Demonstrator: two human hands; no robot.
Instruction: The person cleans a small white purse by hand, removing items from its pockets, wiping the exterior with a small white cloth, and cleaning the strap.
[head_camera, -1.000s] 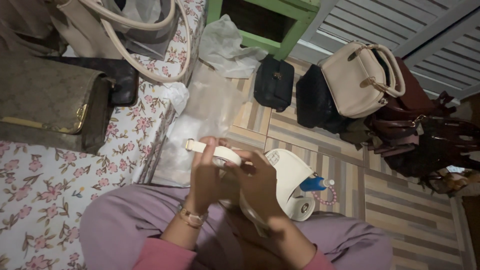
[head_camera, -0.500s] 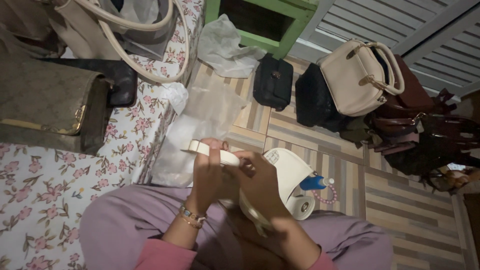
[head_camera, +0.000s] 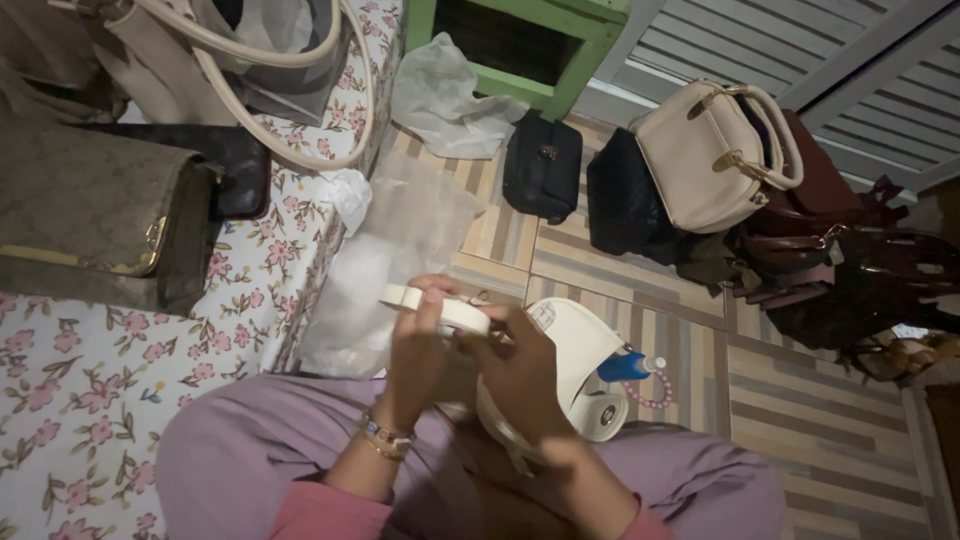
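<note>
While both hands pinch the cream strap (head_camera: 440, 310) over the lap, left hand (head_camera: 420, 350) clenched near its 9 o'clock end, right hand (head_camera: 520, 370) gripping it toward the white bag (head_camera: 580, 350) at 3 o'clock, keep it flat, untwisted.

Your two supports: a bed (head_camera: 90, 390) with a pink-flowered sheet, and a striped tile floor (head_camera: 820, 420).

On the bed: a brown patterned bag (head_camera: 95, 225), a dark wallet-like bag (head_camera: 235, 165) behind it, a cream tote (head_camera: 200, 50).

On the floor: clear plastic wrap (head_camera: 400, 240), a black bag (head_camera: 543, 167), a quilted black bag (head_camera: 625, 205), a cream handbag (head_camera: 705, 160), a heap of maroon bags (head_camera: 840, 260), a blue bottle (head_camera: 630, 366).
</note>
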